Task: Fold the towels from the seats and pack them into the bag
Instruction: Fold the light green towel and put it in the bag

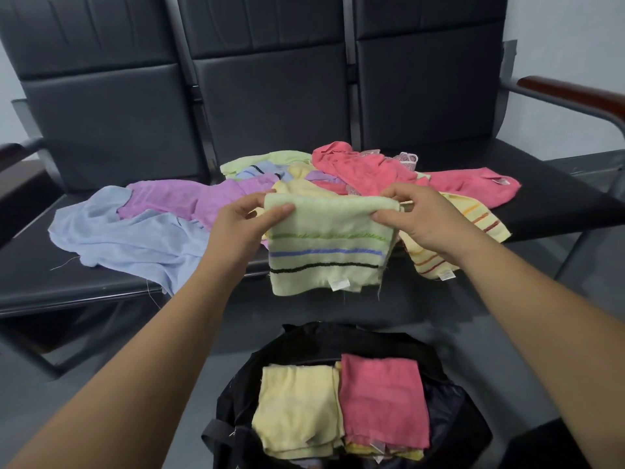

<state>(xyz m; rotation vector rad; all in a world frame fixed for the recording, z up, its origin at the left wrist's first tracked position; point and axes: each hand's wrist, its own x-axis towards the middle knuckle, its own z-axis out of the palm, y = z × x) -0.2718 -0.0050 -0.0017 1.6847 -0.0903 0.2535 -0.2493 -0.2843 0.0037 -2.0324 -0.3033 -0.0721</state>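
Black bag (304,336) below, left hand (243,225) and right hand (416,218) fingers (284,208) pinching top corners of green towel (328,252)

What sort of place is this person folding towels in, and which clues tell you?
Most likely a waiting room or office lobby. The clues: a row of joined black padded seats, a wood-topped metal armrest at the end of the row, and a plain pale wall behind.

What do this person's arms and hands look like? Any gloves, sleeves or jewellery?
The left hand and right hand are bare: no gloves, and no ring shows. The arms are bare too as far as the picture reaches, with no sleeve, watch or bracelet in sight.
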